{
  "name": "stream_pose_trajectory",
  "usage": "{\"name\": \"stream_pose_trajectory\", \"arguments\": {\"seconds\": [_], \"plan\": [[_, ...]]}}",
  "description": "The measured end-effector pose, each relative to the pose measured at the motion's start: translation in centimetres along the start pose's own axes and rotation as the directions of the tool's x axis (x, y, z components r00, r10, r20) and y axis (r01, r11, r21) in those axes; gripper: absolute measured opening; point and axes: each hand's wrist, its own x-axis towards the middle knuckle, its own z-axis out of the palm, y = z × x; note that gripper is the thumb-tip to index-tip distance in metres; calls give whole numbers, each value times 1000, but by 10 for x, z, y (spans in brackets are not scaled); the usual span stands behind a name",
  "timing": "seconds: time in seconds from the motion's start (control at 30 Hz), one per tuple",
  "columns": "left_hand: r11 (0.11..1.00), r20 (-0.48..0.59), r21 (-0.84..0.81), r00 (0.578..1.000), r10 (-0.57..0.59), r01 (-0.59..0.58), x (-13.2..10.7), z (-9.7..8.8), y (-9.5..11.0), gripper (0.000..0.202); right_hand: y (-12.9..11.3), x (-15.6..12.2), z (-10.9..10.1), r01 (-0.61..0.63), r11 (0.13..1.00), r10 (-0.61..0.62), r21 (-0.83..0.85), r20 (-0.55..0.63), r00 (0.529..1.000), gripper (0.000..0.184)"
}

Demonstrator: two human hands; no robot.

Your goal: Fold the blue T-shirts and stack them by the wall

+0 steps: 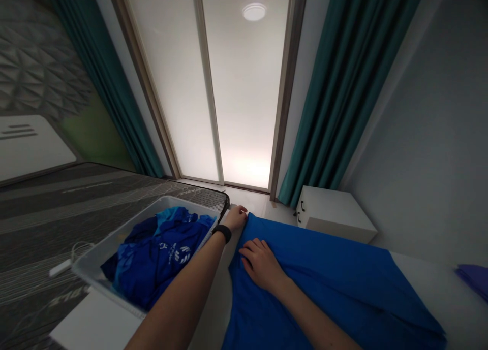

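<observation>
A plain blue garment (324, 268) lies spread over a white surface in front of me; its exact kind does not show. At its far left corner is my left hand (234, 218), a black band on the wrist. Those fingers are bent together at the fabric's edge and seem to pinch it, though the fingertips are partly hidden. My right hand (261, 262) rests palm down on the garment near its left side, fingers apart and slightly curved. Left of my left forearm stands a translucent plastic bin (89, 266) holding crumpled blue clothes (156, 258), one with a white print.
The bin stands by a dark grey patterned mattress (34, 213), with a white box-like surface (95, 322) below it. A white cabinet (335, 213) with black handles stands beyond the garment. Purple cloth (475, 279) lies far right. Teal curtains (354, 86) flank frosted sliding doors (244, 96).
</observation>
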Motion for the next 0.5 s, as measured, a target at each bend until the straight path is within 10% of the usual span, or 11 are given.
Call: {"name": "stream_pose_trajectory", "arguments": {"seconds": [0.5], "plan": [[957, -40, 291, 999, 3, 8, -155, -17, -9, 17, 1, -10, 1, -29, 989, 38, 148, -59, 997, 28]]}}
